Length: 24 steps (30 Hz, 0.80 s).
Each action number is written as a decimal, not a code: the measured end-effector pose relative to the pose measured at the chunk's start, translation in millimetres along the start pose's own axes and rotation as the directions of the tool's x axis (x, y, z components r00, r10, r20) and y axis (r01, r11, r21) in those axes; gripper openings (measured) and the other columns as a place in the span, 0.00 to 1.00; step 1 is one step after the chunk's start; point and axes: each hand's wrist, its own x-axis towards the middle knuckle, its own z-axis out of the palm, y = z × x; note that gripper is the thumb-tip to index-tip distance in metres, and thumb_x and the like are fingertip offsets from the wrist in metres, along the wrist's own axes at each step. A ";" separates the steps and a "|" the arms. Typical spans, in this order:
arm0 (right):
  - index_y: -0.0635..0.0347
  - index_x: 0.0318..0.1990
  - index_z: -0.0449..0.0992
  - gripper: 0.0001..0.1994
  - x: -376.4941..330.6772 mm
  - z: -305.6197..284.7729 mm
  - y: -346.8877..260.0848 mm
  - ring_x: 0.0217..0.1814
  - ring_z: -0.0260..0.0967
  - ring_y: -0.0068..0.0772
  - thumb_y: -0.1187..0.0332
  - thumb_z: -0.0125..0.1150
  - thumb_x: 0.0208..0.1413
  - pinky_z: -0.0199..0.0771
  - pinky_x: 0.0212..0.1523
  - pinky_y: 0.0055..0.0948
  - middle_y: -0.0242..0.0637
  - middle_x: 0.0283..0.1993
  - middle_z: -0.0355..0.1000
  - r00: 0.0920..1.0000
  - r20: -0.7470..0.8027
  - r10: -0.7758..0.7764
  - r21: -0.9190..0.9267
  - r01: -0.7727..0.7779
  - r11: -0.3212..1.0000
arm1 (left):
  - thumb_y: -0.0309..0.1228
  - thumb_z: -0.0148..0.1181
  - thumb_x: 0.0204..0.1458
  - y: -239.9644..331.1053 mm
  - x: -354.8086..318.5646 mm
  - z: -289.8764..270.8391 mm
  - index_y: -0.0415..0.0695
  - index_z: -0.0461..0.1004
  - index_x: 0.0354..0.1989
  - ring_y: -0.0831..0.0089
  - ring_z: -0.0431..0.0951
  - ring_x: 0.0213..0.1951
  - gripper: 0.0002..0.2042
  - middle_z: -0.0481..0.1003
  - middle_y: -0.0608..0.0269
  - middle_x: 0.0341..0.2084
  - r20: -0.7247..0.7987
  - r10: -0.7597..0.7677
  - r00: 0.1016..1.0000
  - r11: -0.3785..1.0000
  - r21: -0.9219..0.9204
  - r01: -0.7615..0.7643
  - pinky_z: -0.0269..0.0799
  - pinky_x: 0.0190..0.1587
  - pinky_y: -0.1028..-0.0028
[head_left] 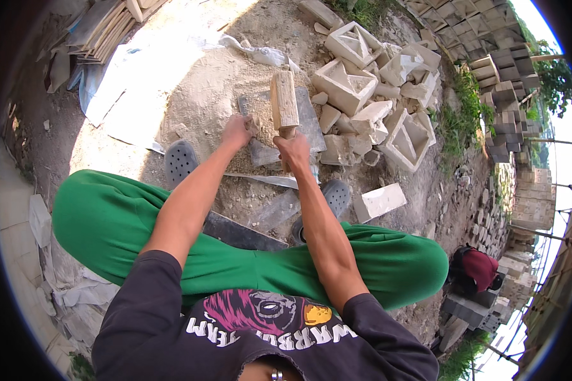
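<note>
Far out to the left of the left fingers, and beyond them, a stack of flat boards (102, 35) leans at the edge of the yard. Closer in, still leftward, a pale sheet (111, 82) lies on the sunlit dirt. A grey perforated clog (181, 160) sits near the left fingers, on the person's side of them. The left hand (236, 131) is low over the ground, its fingers curled around a small pale lump (253, 125), partly hidden. Just beside and beneath them lies a dark flat slab (309, 113), strewn with crumbled material. The wooden mallet (284, 101) stands out past the right fingers, its thick head pointing away from the person, over the slab. The right hand (293, 151) grips its handle, fingers wrapped tightly round. A second clog (335, 195) rests nearer the person than those fingers. To their right is a heap of broken hollow blocks (349, 89); a pale brick (380, 202) lies right and nearer. Far right, well apart, is another person (478, 268) in dark red.
</note>
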 end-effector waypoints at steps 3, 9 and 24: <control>0.65 0.33 0.79 0.16 -5.6 8.3 -13.1 0.23 0.76 0.37 0.60 0.65 0.42 0.75 0.28 0.36 0.44 0.23 0.76 0.992 -0.084 -0.091 0.013 0.092 0.996 | 0.35 0.69 0.49 -5.2 0.2 -1.5 0.49 0.71 0.63 0.56 0.75 0.53 0.30 0.74 0.51 0.51 -0.006 0.042 0.999 0.999 -0.004 -0.042 0.72 0.55 0.62; 0.65 0.31 0.80 0.15 2.6 19.7 23.7 0.21 0.77 0.36 0.60 0.67 0.43 0.77 0.26 0.35 0.44 0.24 0.77 0.998 0.054 0.024 -0.174 -0.014 0.985 | 0.32 0.72 0.44 19.8 -13.2 -6.4 0.40 0.64 0.64 0.55 0.79 0.48 0.36 0.77 0.47 0.45 -0.117 -0.229 0.966 0.956 -0.214 0.200 0.74 0.51 0.61; 0.70 0.32 0.80 0.19 21.3 27.1 32.1 0.30 0.78 0.43 0.60 0.67 0.40 0.77 0.33 0.38 0.49 0.27 0.77 0.998 0.060 -0.002 -0.266 0.018 0.964 | 0.32 0.73 0.42 7.7 10.0 17.0 0.40 0.78 0.46 0.68 0.82 0.38 0.21 0.82 0.59 0.35 -0.066 -0.346 0.936 0.810 -0.524 0.263 0.76 0.43 0.70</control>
